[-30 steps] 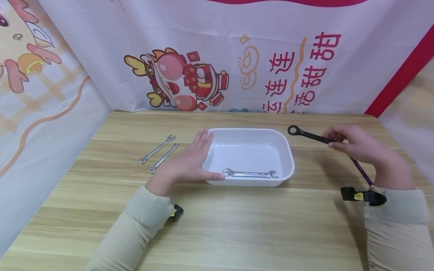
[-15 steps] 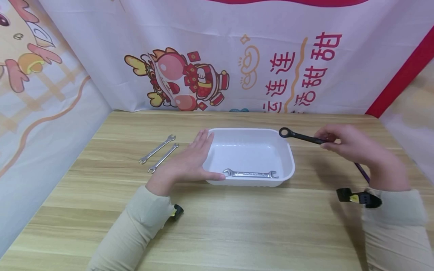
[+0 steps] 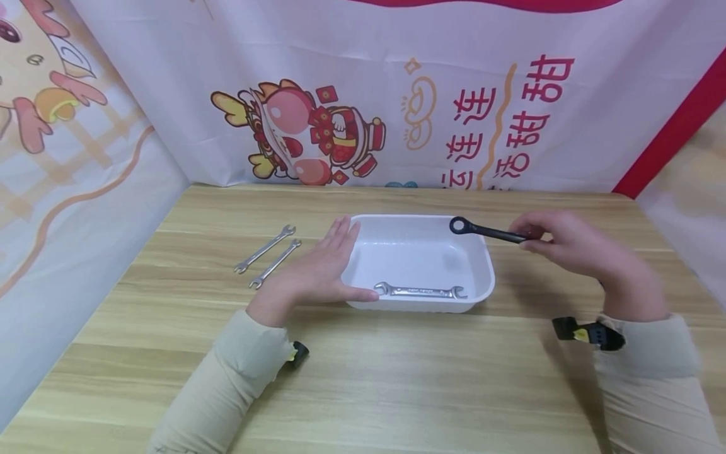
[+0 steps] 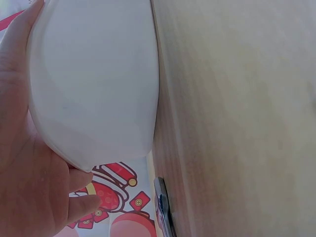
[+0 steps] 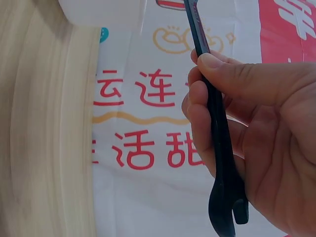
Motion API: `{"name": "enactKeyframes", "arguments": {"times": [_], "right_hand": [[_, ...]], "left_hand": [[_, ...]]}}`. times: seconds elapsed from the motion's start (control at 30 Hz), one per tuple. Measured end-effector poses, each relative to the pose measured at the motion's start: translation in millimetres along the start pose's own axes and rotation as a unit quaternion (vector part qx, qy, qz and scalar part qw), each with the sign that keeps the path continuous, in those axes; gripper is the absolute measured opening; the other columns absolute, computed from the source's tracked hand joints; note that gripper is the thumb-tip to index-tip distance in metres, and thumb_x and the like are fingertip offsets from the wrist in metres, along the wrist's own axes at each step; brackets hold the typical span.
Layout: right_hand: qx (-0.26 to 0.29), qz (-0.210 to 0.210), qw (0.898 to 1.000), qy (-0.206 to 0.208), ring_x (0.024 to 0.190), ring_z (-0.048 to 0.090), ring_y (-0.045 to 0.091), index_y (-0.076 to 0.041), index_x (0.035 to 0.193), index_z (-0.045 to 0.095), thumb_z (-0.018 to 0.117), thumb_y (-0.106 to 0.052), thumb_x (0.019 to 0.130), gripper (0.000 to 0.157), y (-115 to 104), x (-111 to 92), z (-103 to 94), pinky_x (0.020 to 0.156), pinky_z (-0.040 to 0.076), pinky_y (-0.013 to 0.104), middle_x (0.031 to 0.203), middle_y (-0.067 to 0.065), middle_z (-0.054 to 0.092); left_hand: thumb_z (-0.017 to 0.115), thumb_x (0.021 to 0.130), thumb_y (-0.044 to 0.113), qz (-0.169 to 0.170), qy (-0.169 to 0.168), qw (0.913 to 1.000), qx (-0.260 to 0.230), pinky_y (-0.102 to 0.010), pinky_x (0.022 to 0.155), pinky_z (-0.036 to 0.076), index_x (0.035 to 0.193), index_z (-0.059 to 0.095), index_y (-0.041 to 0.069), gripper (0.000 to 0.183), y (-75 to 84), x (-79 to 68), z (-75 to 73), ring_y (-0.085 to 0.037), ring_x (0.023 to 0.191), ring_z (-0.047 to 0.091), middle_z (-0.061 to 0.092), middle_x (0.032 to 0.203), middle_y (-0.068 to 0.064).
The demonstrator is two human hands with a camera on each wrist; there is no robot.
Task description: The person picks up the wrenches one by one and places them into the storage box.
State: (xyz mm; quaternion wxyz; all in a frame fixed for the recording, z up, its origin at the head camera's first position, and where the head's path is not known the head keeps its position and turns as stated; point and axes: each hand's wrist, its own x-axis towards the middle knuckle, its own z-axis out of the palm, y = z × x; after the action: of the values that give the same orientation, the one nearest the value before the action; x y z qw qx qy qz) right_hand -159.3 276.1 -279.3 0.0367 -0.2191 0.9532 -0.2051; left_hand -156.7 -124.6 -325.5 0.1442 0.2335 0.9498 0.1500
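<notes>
A white plastic tray [image 3: 416, 305] stands on the table, and a silver open-end wrench [image 3: 420, 292] lies inside along its near side. My left hand [image 3: 317, 268] rests on the tray's left end, fingers stretched along the rim and thumb towards the near corner. The left wrist view has the hand against the tray's outer wall [image 4: 94, 84]. Above the tray's far right corner, my right hand [image 3: 558, 243] holds a black combination wrench [image 3: 490, 233], its ring end pointing left. In the right wrist view, thumb and fingers grip its shaft [image 5: 219, 123]; the open end is below.
Two more silver open-end wrenches [image 3: 265, 249] [image 3: 275, 263] lie side by side left of the tray on the wooden table [image 3: 408, 378]. A white printed cloth [image 3: 397, 94] hangs behind the table's far edge. Each wrist carries a small black camera [image 3: 590, 332].
My right hand has moved left with the black wrench, whose ring end has come from right of the tray to above it. The left hand has stayed on the tray.
</notes>
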Motion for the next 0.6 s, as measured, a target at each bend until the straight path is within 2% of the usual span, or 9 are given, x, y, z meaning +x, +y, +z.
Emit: {"name": "enactKeyframes", "arguments": {"times": [0.23,0.37,0.47,0.6], "right_hand": [[0.011,-0.027,1.0,-0.01,0.09,0.063,0.019,-0.008,0.111,0.071,0.069,0.001,0.089,0.023,-10,6,4.6,0.083,0.057,0.045,0.099,0.004,0.072],[0.022,-0.013,0.999,-0.021,0.091,0.063,0.02,-0.01,0.112,0.071,0.069,0.001,0.089,0.025,-19,12,7.2,0.087,0.058,0.048,0.102,0.006,0.072],[0.026,-0.02,0.999,-0.03,0.093,0.064,0.021,-0.009,0.114,0.071,0.068,0.001,0.09,0.026,-26,17,9.3,0.088,0.058,0.048,0.105,0.007,0.072],[0.027,-0.045,0.998,-0.039,0.095,0.065,0.021,-0.007,0.115,0.07,0.068,-0.001,0.091,0.025,-34,23,13.2,0.089,0.058,0.047,0.107,0.008,0.072]], "left_hand": [[0.057,0.07,0.089,0.004,-0.001,1.0,0.001,-0.046,0.125,0.011,0.16,-0.006,0.016,0.132,0.0,0.0,-0.5,-0.021,0.155,-0.015,-0.018,0.167,-0.002],[0.058,0.07,0.087,0.0,-0.002,1.0,0.003,-0.046,0.125,0.011,0.16,-0.007,0.017,0.131,0.4,0.3,-0.6,-0.02,0.155,-0.015,-0.019,0.167,-0.001],[0.058,0.071,0.087,-0.002,-0.001,1.0,0.005,-0.046,0.125,0.011,0.16,-0.008,0.017,0.131,0.5,0.6,-0.5,-0.02,0.155,-0.015,-0.019,0.167,-0.001],[0.058,0.07,0.087,-0.005,0.0,1.0,0.004,-0.047,0.125,0.011,0.16,-0.007,0.018,0.131,0.9,0.9,-0.2,-0.02,0.155,-0.015,-0.019,0.167,0.0]]}}
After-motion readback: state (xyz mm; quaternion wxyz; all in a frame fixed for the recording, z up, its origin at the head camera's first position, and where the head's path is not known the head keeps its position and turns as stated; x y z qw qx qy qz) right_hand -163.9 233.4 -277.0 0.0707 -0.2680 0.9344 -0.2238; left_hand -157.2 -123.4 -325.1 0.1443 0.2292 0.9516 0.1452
